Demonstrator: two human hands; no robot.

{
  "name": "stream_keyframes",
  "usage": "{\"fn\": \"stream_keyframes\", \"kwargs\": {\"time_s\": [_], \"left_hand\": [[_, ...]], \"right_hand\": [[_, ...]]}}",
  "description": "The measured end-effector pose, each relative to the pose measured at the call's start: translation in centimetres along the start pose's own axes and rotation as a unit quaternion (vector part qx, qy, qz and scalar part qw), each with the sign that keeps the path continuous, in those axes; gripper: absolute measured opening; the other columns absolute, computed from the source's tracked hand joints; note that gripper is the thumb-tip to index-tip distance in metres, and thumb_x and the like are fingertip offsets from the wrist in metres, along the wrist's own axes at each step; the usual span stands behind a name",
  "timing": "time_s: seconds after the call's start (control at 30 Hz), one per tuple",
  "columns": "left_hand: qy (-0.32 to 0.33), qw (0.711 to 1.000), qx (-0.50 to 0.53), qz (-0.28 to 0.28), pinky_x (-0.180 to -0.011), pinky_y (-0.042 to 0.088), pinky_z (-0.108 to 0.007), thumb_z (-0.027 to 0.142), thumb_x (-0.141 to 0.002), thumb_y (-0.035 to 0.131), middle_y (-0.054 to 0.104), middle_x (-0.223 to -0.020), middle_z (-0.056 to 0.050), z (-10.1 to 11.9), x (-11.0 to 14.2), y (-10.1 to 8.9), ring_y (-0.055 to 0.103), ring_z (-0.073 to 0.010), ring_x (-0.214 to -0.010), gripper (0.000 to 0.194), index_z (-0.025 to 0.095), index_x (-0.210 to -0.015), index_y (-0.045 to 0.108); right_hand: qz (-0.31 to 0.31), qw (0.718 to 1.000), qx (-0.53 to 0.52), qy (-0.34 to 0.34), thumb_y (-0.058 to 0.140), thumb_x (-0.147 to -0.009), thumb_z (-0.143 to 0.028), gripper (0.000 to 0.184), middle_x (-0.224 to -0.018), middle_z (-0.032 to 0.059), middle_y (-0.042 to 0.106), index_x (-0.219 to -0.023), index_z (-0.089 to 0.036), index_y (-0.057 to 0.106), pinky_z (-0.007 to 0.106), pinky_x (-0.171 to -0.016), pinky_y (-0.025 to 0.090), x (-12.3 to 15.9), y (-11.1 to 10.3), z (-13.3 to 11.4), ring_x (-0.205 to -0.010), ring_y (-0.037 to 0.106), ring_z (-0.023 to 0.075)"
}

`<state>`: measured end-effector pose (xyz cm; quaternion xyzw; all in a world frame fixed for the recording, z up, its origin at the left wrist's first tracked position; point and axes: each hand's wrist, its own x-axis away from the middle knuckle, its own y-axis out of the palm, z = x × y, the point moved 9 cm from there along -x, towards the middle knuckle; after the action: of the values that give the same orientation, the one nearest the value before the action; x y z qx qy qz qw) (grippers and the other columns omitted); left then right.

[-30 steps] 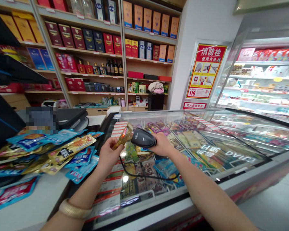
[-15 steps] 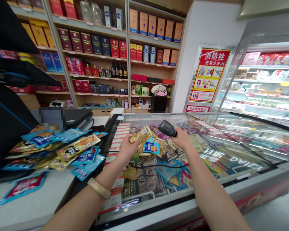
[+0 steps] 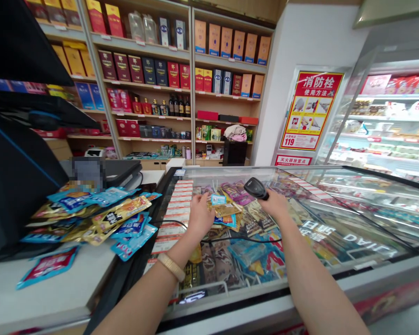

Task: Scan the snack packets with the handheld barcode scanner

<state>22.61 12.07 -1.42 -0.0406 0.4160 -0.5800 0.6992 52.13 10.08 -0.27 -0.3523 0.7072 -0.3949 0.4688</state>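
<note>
My right hand (image 3: 275, 204) is wrapped round a black handheld barcode scanner (image 3: 255, 188), its head pointing up and left above the freezer's glass top. My left hand (image 3: 200, 215) is at the left edge of a small pile of snack packets on the glass, fingers apart and slightly bent. A gold packet (image 3: 227, 209) lies on top of this pile, partly over a blue packet (image 3: 226, 220). Beside my fingertips is a light-blue packet with a white label (image 3: 218, 199). A black cable (image 3: 244, 240) runs across the glass below the pile.
Left, a heap of blue and gold packets (image 3: 120, 211) covers the counter's edge, with a red-and-blue packet (image 3: 49, 267) nearer me. A dark monitor stand (image 3: 17, 181) rises behind. Price labels (image 3: 180, 200) line the freezer glass. Shelves of boxes (image 3: 157, 88) stand beyond.
My left hand has let go of the gold packet, which now lies on the pile. The scanner stays in my right hand. The view has shifted slightly left.
</note>
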Motion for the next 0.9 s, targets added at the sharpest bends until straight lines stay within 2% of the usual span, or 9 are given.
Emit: {"fn": "stream_keyframes", "kwargs": {"time_s": [0.07,0.17,0.27,0.37,0.47,0.53,0.6,0.77,0.9], "left_hand": [[0.027,0.996,-0.084,-0.017,-0.101,0.043,-0.043,0.02,-0.07,0.063,0.058,-0.119,-0.015,0.1,0.0,-1.0,0.056,-0.0292,-0.114,0.049,0.018,-0.119,0.064],[0.006,0.981,-0.189,-0.045,-0.099,0.043,-0.046,0.025,-0.074,0.061,0.057,-0.126,-0.016,-1.0,-0.4,-3.8,0.054,-0.0326,-0.118,0.051,0.02,-0.125,0.062],[-0.024,0.954,-0.293,-0.056,-0.098,0.042,-0.051,0.032,-0.078,0.058,0.055,-0.131,-0.019,-2.5,-0.9,-8.2,0.054,-0.0368,-0.12,0.053,0.021,-0.13,0.059],[-0.06,0.919,-0.387,-0.045,-0.098,0.038,-0.057,0.042,-0.078,0.057,0.056,-0.131,-0.022,-4.5,-1.1,-13.2,0.052,-0.0416,-0.12,0.059,0.02,-0.132,0.056],[-0.124,0.891,-0.435,-0.048,-0.093,0.04,-0.055,0.049,-0.078,0.054,0.06,-0.125,-0.023,-7.0,-0.7,-16.7,0.054,-0.0419,-0.115,0.061,0.019,-0.132,0.055],[-0.157,0.88,-0.444,-0.057,-0.091,0.041,-0.054,0.051,-0.079,0.051,0.06,-0.126,-0.023,-8.2,-0.3,-17.6,0.054,-0.042,-0.116,0.061,0.019,-0.132,0.054],[-0.17,0.878,-0.444,-0.061,-0.09,0.041,-0.053,0.05,-0.081,0.048,0.058,-0.13,-0.023,-8.8,0.0,-17.8,0.052,-0.042,-0.118,0.062,0.018,-0.133,0.054],[-0.152,0.885,-0.438,-0.034,-0.093,0.038,-0.052,0.042,-0.085,0.039,0.061,-0.126,-0.021,-7.6,0.6,-17.5,0.053,-0.038,-0.116,0.056,0.017,-0.133,0.054],[-0.131,0.892,-0.432,-0.007,-0.096,0.035,-0.051,0.033,-0.086,0.037,0.065,-0.121,-0.018,-6.7,0.6,-17.6,0.056,-0.0355,-0.111,0.046,0.019,-0.122,0.063]], "right_hand": [[-0.002,1.0,0.001,0.0,0.058,-0.083,-0.048,0.042,-0.098,0.0111,0.074,-0.114,-0.021,0.069,0.032,-0.081,0.047,0.0,0.0,0.0,-0.095,0.069,0.0284],[-0.002,1.0,-0.002,-0.01,0.059,-0.083,-0.047,0.042,-0.097,0.0107,0.074,-0.114,-0.022,0.069,0.032,-0.081,0.047,0.1,-0.1,-0.4,-0.095,0.069,0.0283],[-0.003,1.0,-0.007,-0.022,0.061,-0.081,-0.044,0.041,-0.098,0.01,0.075,-0.116,-0.023,0.069,0.033,-0.081,0.047,0.2,0.0,-0.9,-0.096,0.069,0.0292],[-0.003,0.999,-0.009,-0.032,0.062,-0.081,-0.043,0.039,-0.097,0.0087,0.075,-0.114,-0.025,0.069,0.033,-0.081,0.047,0.4,0.0,-1.5,-0.095,0.069,0.0293],[0.002,0.999,-0.003,-0.046,0.063,-0.08,-0.044,0.034,-0.096,0.0079,0.075,-0.107,-0.024,0.071,0.032,-0.081,0.047,0.5,-0.1,-2.2,-0.092,0.07,0.0279],[0.005,0.998,0.005,-0.057,0.062,-0.08,-0.045,0.032,-0.095,0.0078,0.075,-0.102,-0.024,0.072,0.032,-0.08,0.047,0.6,-0.3,-2.8,-0.091,0.069,0.0269],[0.008,0.998,0.01,-0.066,0.062,-0.081,-0.044,0.03,-0.094,0.008,0.075,-0.1,-0.023,0.072,0.032,-0.08,0.047,0.7,-0.4,-3.2,-0.091,0.069,0.0267],[0.005,0.997,0.014,-0.08,0.062,-0.08,-0.04,0.028,-0.095,0.0084,0.075,-0.099,-0.023,0.072,0.031,-0.081,0.046,0.9,-0.6,-4.0,-0.091,0.069,0.0265],[0.003,0.997,0.003,-0.081,0.063,-0.079,-0.039,0.029,-0.094,0.0072,0.076,-0.102,-0.024,0.072,0.031,-0.081,0.046,1.1,-0.6,-4.3,-0.089,0.069,0.0258]]}}
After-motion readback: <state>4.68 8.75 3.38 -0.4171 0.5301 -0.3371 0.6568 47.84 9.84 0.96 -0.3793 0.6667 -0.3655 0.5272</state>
